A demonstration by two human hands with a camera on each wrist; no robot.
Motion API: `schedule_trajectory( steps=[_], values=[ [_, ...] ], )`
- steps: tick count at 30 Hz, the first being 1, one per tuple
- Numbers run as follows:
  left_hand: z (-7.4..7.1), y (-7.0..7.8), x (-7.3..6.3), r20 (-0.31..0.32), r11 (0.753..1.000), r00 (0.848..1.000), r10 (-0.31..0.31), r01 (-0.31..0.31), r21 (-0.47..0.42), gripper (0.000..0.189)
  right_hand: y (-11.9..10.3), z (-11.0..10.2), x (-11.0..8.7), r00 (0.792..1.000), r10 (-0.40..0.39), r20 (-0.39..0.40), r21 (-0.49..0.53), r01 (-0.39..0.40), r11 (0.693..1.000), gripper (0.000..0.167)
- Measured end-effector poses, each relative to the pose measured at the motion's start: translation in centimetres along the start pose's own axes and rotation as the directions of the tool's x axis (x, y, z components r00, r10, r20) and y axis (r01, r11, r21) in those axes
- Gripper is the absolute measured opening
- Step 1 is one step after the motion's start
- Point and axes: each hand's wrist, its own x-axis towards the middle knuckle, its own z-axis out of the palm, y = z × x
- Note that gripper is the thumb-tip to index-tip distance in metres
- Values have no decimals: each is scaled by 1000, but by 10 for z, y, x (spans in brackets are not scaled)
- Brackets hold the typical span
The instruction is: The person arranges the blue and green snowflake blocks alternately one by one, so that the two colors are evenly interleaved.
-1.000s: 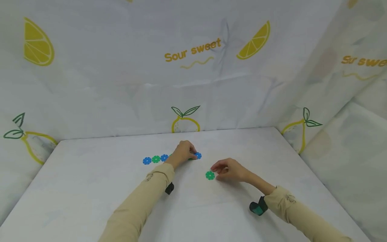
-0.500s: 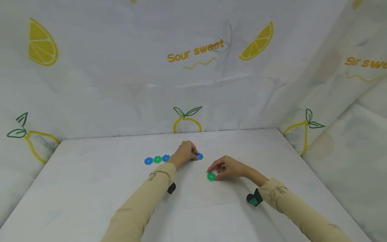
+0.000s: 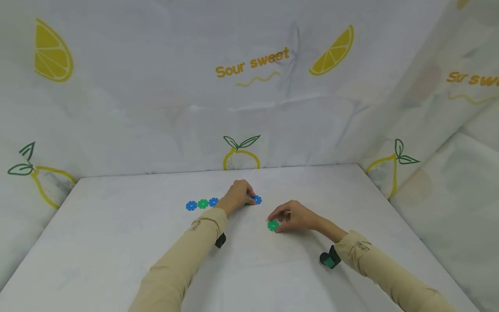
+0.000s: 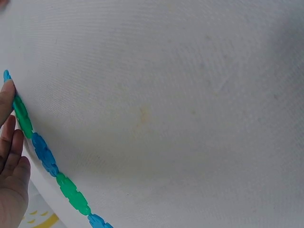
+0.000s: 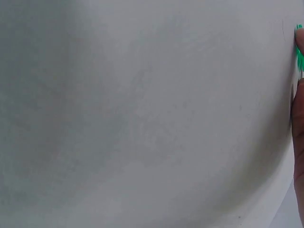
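In the head view a row of linked blue and green snowflake discs (image 3: 203,203) lies on the white table, its middle hidden behind my left hand (image 3: 235,198). The thumb and fingers of that hand pinch the blue snowflake disc (image 3: 257,199) at the right end. Seen in the left wrist view, the row (image 4: 44,154) alternates blue and green, edge to edge. Nearer and to the right, my right hand (image 3: 299,216) grips a loose green snowflake disc (image 3: 273,225) between thumb and index finger. Only a sliver of this green disc (image 5: 300,61) shows in the right wrist view.
A white cloth (image 3: 156,108) printed with lemons and lettering hangs behind the white table (image 3: 97,242) and along its sides. Each wrist carries a dark strap; the right one (image 3: 330,257) hangs just over the tabletop.
My right hand has moved slightly left, and its thumb and index finger have closed on the edges of the green snowflake disc. My left hand stays at the blue end disc.
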Motion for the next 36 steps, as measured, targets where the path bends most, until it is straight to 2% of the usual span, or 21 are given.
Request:
schedule_trajectory(
  steps=[10,19,22,25,26,32,33,36],
  values=[
    [-2,1,0,6,1000,1000,-5,5,-7,14,6,-4,-4,996,37,-79,55,-32,998,32],
    [-2,2,-2,9,999,1000,23,-23,32,14,12,-6,-3,984,43,-172,18,-40,999,30],
    [-3,2,-2,25,1000,1000,14,-15,21,13,13,-8,-2,980,47,-195,31,-41,999,30],
    [-4,2,-3,38,1000,999,10,-10,8,11,16,-10,-1,975,64,-215,32,-59,998,30],
    [-3,-1,-1,30,999,999,34,-34,8,12,16,-11,0,972,71,-223,35,-65,997,30],
    [-3,-1,0,34,1000,999,24,-24,8,12,19,-15,4,952,144,-270,104,-120,987,30],
    [-5,2,-2,40,1000,999,1,-2,10,11,19,-16,5,949,157,-275,120,-128,985,30],
    [-4,4,-3,26,1000,1000,12,-13,12,13,21,-19,8,945,176,-275,144,-140,980,29]
  ],
)
